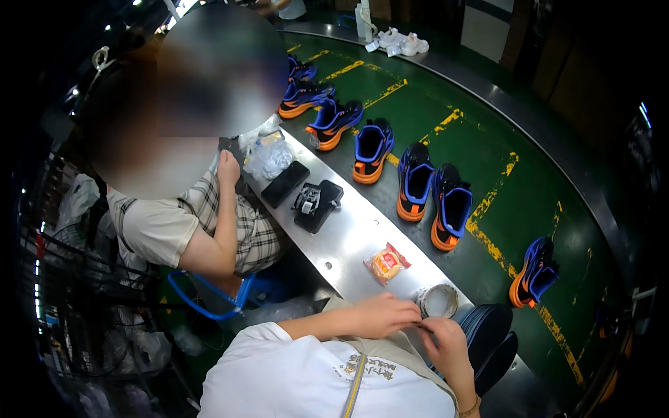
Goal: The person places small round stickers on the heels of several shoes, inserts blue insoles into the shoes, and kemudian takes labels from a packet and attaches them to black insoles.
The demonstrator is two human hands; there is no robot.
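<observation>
My left hand (387,315) and my right hand (444,343) meet in front of my chest, at the edge of the metal ledge (355,254). The fingertips of both are pinched together; whatever may be between them is too small to make out. Just beyond the fingers stands a round, stained container (439,302) with a pale inside. To the right of my right hand lies a stack of dark insoles (490,340). A small snack in a red and clear wrapper (387,264) rests on the ledge past my left hand.
Black, blue and orange sneakers (451,207) stand in a row along a green belt (488,146) with yellow marks. Farther left on the ledge are a black phone (286,184), another dark case (319,209) and a plastic bag (269,159). A co-worker (209,240) sits at left.
</observation>
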